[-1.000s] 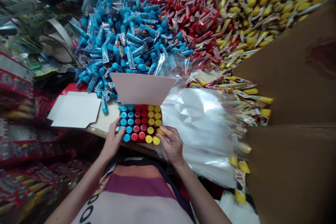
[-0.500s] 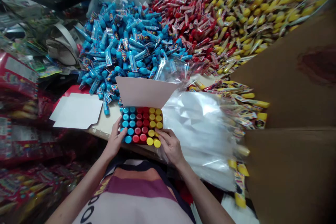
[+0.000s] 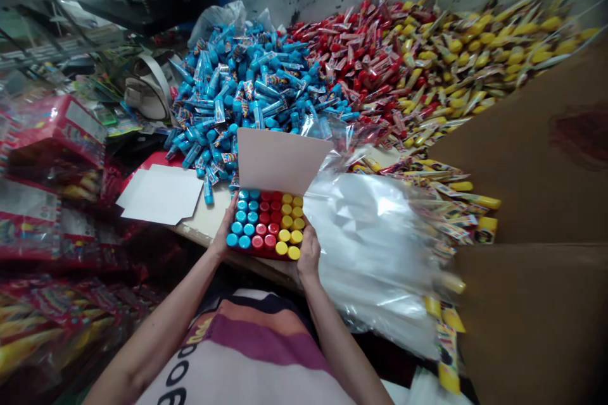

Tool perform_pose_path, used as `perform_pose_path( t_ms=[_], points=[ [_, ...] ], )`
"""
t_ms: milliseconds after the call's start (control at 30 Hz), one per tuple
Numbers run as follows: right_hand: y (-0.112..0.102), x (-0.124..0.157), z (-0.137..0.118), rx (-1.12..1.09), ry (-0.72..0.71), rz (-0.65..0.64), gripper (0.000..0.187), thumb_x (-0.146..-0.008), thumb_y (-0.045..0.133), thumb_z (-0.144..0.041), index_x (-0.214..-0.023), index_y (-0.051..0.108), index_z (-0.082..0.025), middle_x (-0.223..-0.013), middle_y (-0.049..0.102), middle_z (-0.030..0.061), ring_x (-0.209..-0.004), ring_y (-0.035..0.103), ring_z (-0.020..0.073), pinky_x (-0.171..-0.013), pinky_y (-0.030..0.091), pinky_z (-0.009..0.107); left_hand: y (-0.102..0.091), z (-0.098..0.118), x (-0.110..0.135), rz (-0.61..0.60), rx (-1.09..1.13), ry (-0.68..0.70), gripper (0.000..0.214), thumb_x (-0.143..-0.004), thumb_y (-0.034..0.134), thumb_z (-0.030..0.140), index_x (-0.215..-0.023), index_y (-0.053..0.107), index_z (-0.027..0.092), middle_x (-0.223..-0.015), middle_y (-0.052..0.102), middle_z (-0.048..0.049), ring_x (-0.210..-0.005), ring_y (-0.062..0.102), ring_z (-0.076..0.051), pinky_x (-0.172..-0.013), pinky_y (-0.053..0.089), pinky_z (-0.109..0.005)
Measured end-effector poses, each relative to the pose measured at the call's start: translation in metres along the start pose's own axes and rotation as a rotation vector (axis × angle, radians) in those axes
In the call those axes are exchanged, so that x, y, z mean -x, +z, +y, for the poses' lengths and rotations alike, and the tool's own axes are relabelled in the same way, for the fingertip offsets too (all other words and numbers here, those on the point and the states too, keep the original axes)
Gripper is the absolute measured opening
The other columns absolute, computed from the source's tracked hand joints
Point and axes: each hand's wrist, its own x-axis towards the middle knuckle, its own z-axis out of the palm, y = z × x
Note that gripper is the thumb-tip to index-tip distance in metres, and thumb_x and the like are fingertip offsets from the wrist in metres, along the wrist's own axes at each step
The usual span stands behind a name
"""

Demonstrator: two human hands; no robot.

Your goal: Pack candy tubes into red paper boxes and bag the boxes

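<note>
An open box [image 3: 280,161] stands at the table's near edge, its white lid flap raised. Inside it stand tubes with blue, red and yellow caps [image 3: 266,223] in rows. My left hand [image 3: 224,234] grips the box's left side. My right hand [image 3: 308,248] grips its right side, thumb by the yellow caps. Both hands are closed on the box.
Behind the box lie heaps of blue tubes [image 3: 242,88], red tubes [image 3: 361,50] and yellow tubes [image 3: 475,57]. Clear plastic bags [image 3: 375,234] lie to the right, a flat white card [image 3: 161,193] to the left. A brown carton [image 3: 532,215] stands at right; red packages [image 3: 52,158] are stacked at left.
Both hands have slid from the box's near corners up along its sides. The view has tilted up and shifted, so the box sits further right in the picture.
</note>
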Motion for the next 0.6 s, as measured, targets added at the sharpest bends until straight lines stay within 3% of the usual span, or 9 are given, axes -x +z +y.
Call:
perform_pose_path(
  t_ms=[200, 367, 467, 600],
  points=[
    [0.002, 0.040, -0.010, 0.116, -0.008, -0.010, 0.058, -0.095, 0.029, -0.055, -0.129, 0.056, -0.016, -0.134, 0.056, 0.0142, -0.126, 0.049, 0.0236, -0.109, 0.035, 0.042, -0.012, 0.020, 0.021, -0.030, 0.055, -0.019, 0.075, -0.085, 0.042, 0.070, -0.149, 0.029, 0.033, -0.157, 0.028, 0.0015, -0.146, 0.020, -0.023, -0.121, 0.012, -0.038],
    [-0.006, 0.062, 0.002, 0.125, 0.036, -0.082, 0.062, -0.095, 0.028, -0.058, -0.132, 0.052, -0.015, -0.134, 0.055, 0.0163, -0.127, 0.048, 0.0260, -0.109, 0.034, 0.046, -0.027, 0.015, 0.036, 0.149, 0.033, -0.102, 0.075, -0.084, 0.048, 0.067, -0.147, 0.034, 0.028, -0.154, 0.034, -0.0050, -0.143, 0.029, -0.027, -0.119, 0.017, -0.043],
    [-0.020, 0.067, -0.001, 0.127, -0.082, -0.173, 0.059, -0.097, 0.027, -0.053, -0.145, 0.035, -0.020, -0.146, 0.041, 0.0140, -0.133, 0.042, 0.0255, -0.107, 0.038, 0.047, -0.034, 0.011, 0.047, 0.142, 0.051, -0.077, 0.082, -0.083, 0.047, 0.069, -0.149, 0.029, 0.025, -0.153, 0.036, -0.0091, -0.140, 0.033, -0.029, -0.117, 0.022, -0.046],
    [-0.028, 0.075, -0.008, 0.358, -0.342, -0.349, 0.060, -0.096, 0.034, -0.051, -0.150, 0.026, -0.026, -0.158, 0.017, 0.0091, -0.144, 0.022, 0.0298, -0.111, 0.032, 0.053, -0.039, 0.004, 0.060, 0.086, -0.214, 0.060, 0.072, -0.083, 0.057, 0.057, -0.145, 0.039, 0.024, -0.155, 0.033, -0.0069, -0.143, 0.026, -0.029, -0.119, 0.016, -0.043]
  ],
)
